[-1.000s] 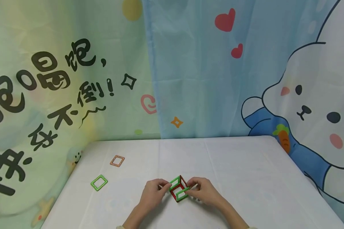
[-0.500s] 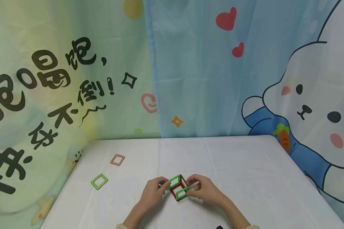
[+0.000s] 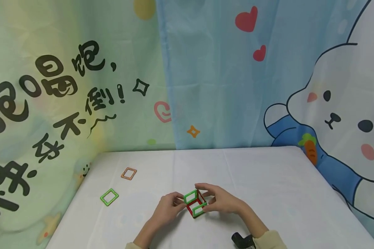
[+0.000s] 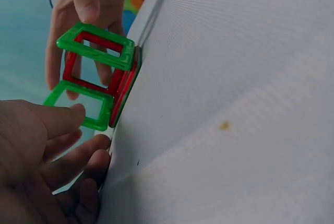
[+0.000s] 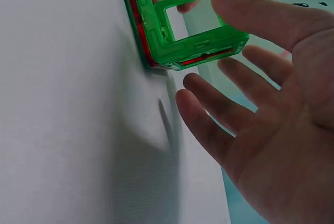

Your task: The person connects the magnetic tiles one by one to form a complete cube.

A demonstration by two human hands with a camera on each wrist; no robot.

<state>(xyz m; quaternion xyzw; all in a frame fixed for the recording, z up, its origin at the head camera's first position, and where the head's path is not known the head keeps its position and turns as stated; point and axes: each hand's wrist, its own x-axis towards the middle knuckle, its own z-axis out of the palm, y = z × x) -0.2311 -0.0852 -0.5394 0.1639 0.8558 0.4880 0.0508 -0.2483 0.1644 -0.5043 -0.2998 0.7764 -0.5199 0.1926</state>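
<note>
Red and green square-framed magnetic tiles form an open box shape standing on the white table before me. In the head view its near green tile and far green tile stand up, with red tiles between them. My left hand pinches the far green tile at its left edge; the left wrist view shows the thumb across that frame. My right hand is spread at the right side. In the right wrist view, its thumb touches the green frame while the other fingers stand apart from it.
A loose green tile and an orange tile lie flat on the left of the white table. A black device sits at the right wrist by the sleeve. A printed curtain hangs behind.
My right hand has loosened from its pinch and spread, its index finger rising to the far top corner of the box shape. The left hand and the tiles stay nearly in place.
</note>
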